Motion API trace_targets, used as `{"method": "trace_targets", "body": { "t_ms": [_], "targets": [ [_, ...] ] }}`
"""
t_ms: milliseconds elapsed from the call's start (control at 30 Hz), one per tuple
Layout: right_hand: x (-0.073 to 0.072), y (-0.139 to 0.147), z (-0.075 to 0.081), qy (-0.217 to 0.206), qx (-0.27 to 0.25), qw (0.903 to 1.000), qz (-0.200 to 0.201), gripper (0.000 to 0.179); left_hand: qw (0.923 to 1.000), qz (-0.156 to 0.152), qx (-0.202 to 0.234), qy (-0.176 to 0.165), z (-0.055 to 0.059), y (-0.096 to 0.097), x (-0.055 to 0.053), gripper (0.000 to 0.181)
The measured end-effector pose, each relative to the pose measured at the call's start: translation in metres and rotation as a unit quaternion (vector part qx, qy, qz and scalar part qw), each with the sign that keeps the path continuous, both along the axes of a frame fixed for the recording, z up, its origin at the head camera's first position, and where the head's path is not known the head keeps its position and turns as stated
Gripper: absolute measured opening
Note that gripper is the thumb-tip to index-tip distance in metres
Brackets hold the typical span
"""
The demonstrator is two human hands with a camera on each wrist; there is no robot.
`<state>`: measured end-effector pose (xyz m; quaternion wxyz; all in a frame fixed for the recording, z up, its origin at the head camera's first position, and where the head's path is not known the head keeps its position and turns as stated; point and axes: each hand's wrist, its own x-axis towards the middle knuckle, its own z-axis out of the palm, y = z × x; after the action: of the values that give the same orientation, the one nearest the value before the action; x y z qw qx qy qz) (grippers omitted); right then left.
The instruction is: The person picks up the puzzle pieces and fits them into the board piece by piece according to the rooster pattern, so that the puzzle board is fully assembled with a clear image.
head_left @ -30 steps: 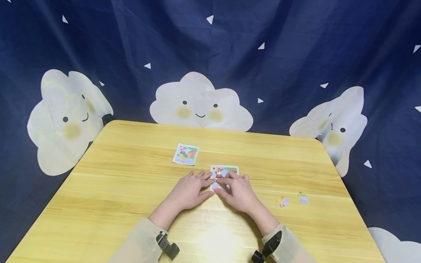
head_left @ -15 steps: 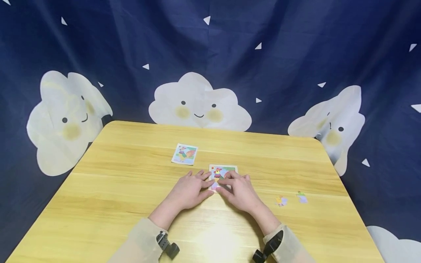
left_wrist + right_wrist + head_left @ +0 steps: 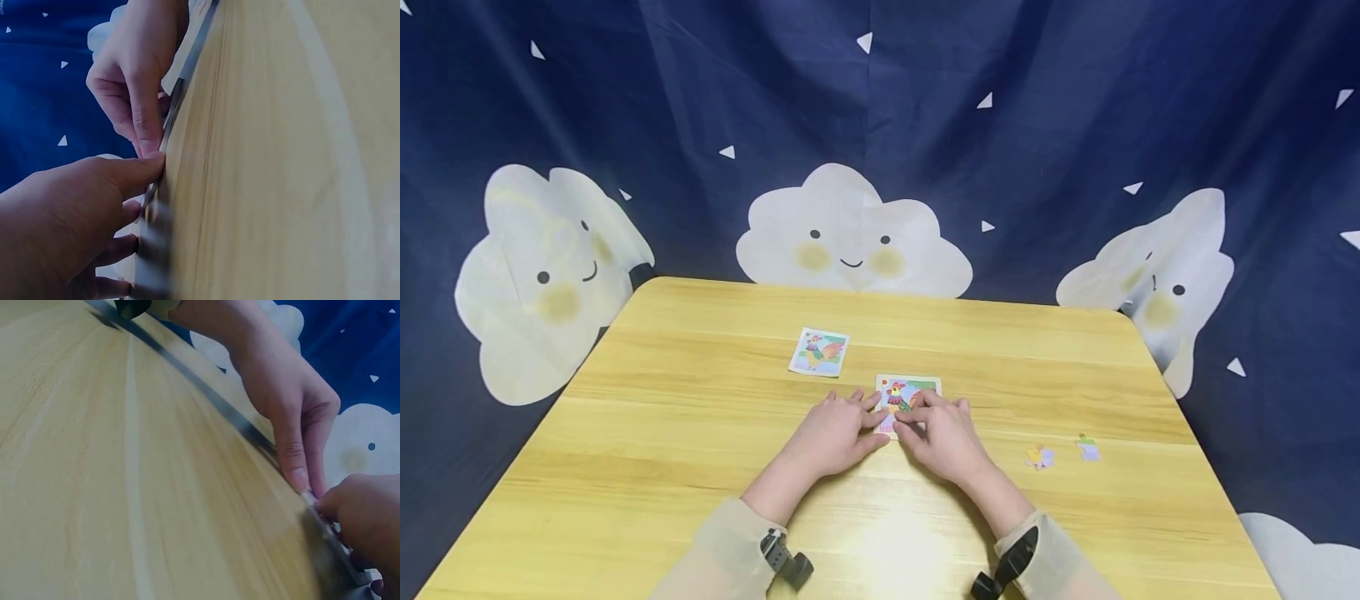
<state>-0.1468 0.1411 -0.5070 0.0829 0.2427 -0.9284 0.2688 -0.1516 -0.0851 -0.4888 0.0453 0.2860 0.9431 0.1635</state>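
In the head view, a small pale-framed puzzle board [image 3: 908,378] with a rooster picture lies in front of me at the table's middle. My left hand [image 3: 829,435] rests at its left side, fingers stretched onto the frame and thumb near the lower left corner. From the right, my right hand [image 3: 943,437] reaches over the board and covers much of its right half. Its thumb and index finger hold a small yellow and lilac puzzle piece [image 3: 889,419] at the lower left of the picture. In the left wrist view, the board [image 3: 177,94] appears edge-on between both hands.
A square picture card [image 3: 818,351] with the same rooster lies beyond the board, to the left. Loose puzzle pieces [image 3: 1040,456] lie to the right, and a green and lilac piece [image 3: 1087,447] sits beside them. The wooden table [image 3: 625,417] meets a dark blue curtain [image 3: 1037,150] behind.
The right thumb and index finger have shifted slightly over the lower left of the picture, and more of the rooster's green part shows. The left hand stays in place. The view has shifted a little.
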Motion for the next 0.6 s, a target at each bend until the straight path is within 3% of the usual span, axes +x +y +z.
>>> {"method": "trace_targets", "body": {
  "t_ms": [267, 600],
  "targets": [
    [-0.0022, 0.0014, 0.0036, -0.014, 0.023, 0.9996, 0.013, 0.026, 1.0000, -0.002, 0.008, -0.003, -0.0012, -0.0021, -0.0011, 0.050],
    [-0.0013, 0.0024, 0.0059, -0.024, 0.014, 0.9995, 0.015, 0.026, 0.9999, -0.001, 0.016, 0.002, -0.0007, -0.0034, -0.0007, 0.051]
  ]
}}
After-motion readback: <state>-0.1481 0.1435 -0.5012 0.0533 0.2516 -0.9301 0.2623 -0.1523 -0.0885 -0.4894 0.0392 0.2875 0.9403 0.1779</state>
